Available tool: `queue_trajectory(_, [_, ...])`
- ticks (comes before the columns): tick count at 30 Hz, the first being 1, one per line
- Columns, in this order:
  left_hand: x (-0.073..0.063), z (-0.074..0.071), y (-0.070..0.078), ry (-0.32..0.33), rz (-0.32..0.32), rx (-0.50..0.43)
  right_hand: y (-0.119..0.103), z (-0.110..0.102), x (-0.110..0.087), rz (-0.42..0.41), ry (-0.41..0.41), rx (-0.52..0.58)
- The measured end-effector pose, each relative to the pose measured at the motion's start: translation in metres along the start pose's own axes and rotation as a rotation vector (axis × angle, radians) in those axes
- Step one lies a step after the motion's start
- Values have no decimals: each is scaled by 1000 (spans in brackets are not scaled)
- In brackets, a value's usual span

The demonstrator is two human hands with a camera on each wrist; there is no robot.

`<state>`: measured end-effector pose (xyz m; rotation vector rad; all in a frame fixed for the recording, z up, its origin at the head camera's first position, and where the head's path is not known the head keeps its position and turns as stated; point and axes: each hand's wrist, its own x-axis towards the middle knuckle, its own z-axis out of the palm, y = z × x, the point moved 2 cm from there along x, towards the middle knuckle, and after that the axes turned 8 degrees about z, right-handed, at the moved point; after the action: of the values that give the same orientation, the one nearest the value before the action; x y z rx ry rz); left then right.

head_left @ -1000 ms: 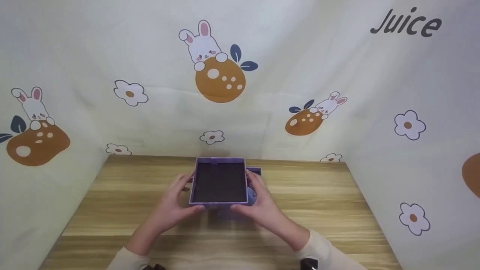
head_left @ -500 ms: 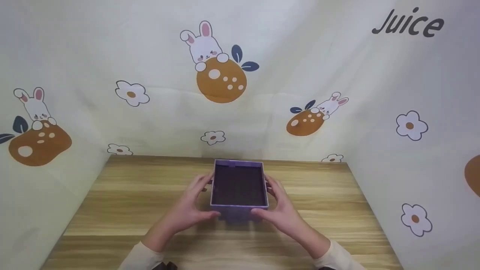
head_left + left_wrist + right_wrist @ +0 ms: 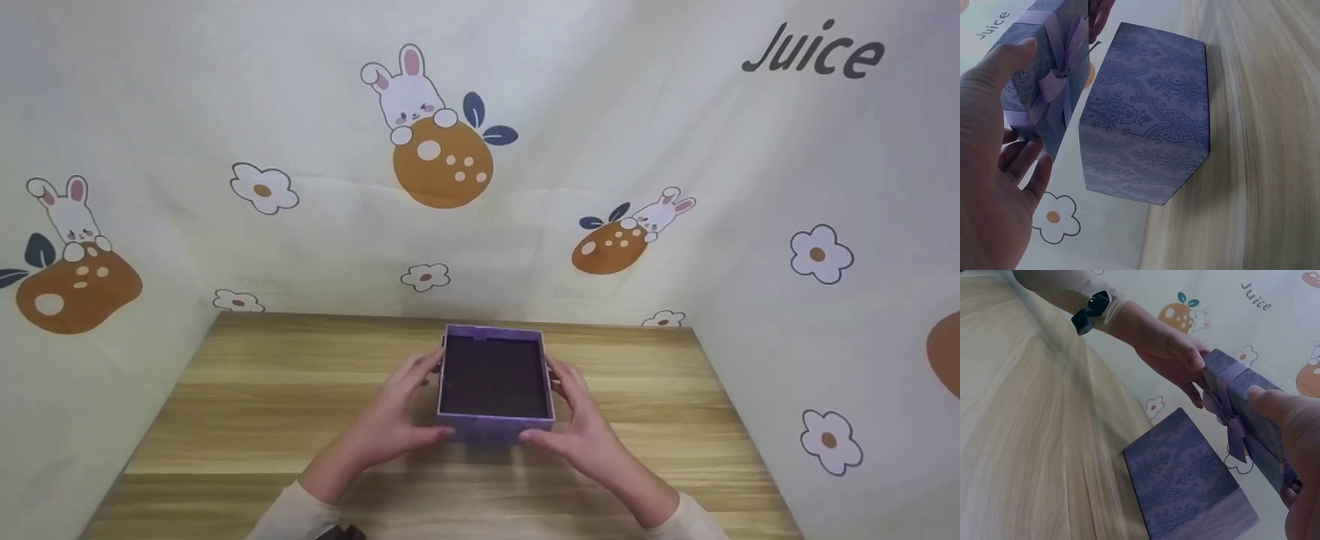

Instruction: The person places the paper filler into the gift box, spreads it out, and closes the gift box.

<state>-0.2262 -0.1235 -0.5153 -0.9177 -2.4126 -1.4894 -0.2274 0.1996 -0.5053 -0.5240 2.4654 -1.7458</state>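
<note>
Between both hands is a shallow purple-blue box lid, its hollow, dark inside facing up. My left hand grips its left side, thumb at the near edge. On the opposite side my right hand holds it in the same way. In the left wrist view a lilac ribbon bow shows on the lid's downward face. Below, a damask-patterned box base stands on the table, with a gap between it and the lid. From the head view the lid hides most of that base.
The wood-grain table reaches back to a pale cloth backdrop printed with rabbits, oranges and flowers, which also hangs along both sides. A black wrist device sits at the left sleeve.
Both hands have carried the lid to the right and slightly nearer the person. The base, which showed past the lid's right side earlier, is now covered by it in the head view.
</note>
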Motion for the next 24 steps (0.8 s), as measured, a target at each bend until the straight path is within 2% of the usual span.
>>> queue_trajectory(3, [-1, 0, 2, 12, -6, 21, 1, -1, 0, -49, -1, -16])
queue_trajectory(6, [-2, 0, 4, 39, -13, 34, 2, -2, 2, -142, 15, -36])
queue_trajectory(9, [-2, 1, 6, 63, -17, 44, 2, -3, 5, -231, 57, -21])
queue_trajectory(12, [0, 4, 6, 95, 16, 37, 1, -4, 8, -285, 116, 21])
queue_trajectory(18, [10, 8, 3, 236, 171, -9, -4, -6, 16, -303, 230, 50])
queue_trajectory(21, [12, 9, 3, 306, 203, 37, -4, -5, 18, -296, 271, 50])
queue_trajectory(24, [12, 9, 4, 346, 209, 86, -4, -5, 18, -281, 310, 60])
